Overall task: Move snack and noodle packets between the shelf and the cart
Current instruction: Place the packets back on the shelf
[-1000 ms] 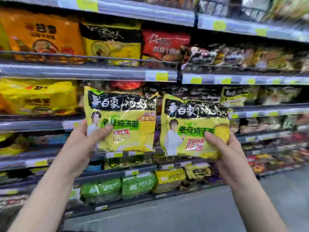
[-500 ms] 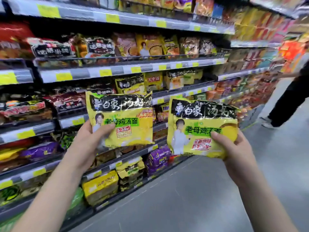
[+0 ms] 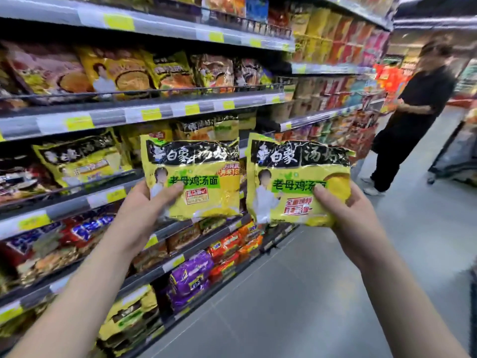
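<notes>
Head view: left hand [image 3: 143,211] grips one yellow packet [image 3: 206,182], right hand [image 3: 347,215] a second yellow packet [image 3: 284,188].

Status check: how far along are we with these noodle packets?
Done: both yellow packets are off the shelf. In hand: the left hand holds the left packet, the right hand holds the right packet, thumbs on their fronts. Left: neither is in a cart; a cart shows partly at the far right, its contents unclear.
</notes>
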The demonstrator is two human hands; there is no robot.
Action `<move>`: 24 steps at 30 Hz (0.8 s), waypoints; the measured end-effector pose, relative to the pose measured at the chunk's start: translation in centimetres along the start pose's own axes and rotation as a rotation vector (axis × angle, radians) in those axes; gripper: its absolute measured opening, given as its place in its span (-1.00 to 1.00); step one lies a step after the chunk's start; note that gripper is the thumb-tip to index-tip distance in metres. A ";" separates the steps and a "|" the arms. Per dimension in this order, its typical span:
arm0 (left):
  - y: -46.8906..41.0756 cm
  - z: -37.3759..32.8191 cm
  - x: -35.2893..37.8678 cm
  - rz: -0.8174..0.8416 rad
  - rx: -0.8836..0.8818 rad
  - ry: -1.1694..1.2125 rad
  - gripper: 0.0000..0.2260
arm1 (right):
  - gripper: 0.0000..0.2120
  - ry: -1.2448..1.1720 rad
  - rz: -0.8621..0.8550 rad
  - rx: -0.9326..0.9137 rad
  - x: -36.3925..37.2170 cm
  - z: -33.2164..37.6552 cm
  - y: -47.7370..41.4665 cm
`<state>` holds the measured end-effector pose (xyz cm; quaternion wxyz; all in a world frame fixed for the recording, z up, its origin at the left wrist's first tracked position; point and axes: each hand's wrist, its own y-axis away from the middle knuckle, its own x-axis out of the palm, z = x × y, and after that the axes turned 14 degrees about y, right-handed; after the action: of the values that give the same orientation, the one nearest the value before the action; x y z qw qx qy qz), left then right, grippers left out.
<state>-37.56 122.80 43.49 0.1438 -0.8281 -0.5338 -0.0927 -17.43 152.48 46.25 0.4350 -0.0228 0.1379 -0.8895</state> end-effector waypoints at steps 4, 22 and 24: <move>-9.0 3.6 4.2 -0.036 -0.004 0.061 -0.55 | -0.29 0.010 0.036 0.025 -2.1 -2.3 -9.5; -32.4 11.1 15.3 -0.268 -0.029 0.068 -0.09 | -0.59 -0.037 0.284 0.125 -6.2 -13.1 -41.4; -33.4 11.8 15.9 -0.339 -0.019 0.061 0.02 | -0.58 -0.040 0.344 0.120 -6.1 -14.7 -44.7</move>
<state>-61.41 153.35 41.87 0.1344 -0.7245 -0.6601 -0.1460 -50.37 186.62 44.50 0.5841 0.0093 0.0777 -0.8079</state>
